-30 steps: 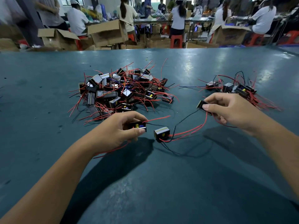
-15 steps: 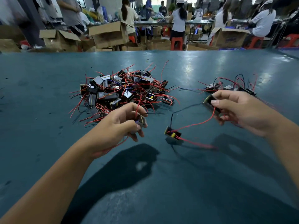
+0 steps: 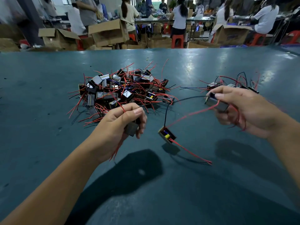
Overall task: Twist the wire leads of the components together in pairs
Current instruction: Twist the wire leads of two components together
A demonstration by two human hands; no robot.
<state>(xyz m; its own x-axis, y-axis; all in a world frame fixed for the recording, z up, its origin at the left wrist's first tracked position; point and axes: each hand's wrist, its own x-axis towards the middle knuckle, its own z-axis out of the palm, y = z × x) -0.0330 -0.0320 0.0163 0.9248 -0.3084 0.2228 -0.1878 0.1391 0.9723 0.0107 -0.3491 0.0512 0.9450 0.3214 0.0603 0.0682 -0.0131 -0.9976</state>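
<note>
Risk: dangling component (image 3: 167, 135), hung by leads between the left hand (image 3: 123, 125) and right hand (image 3: 243, 109), each gripping a component, may snag the pile (image 3: 123, 90) or pull free.

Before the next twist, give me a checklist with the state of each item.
1. Left hand has a firm grip on a component: ok, fingers curl round it.
2. Right hand holds its component: ok, pinched between thumb and fingers.
3. Middle component is off the table: ok, it hangs on its wires with its shadow below.
4. Hanging component's red wire runs to the right hand: ok.
5. Its black wire is joined to another lead: cannot tell.
6. Trailing red leads are free of the pile: ok, they lie apart from it.
</note>
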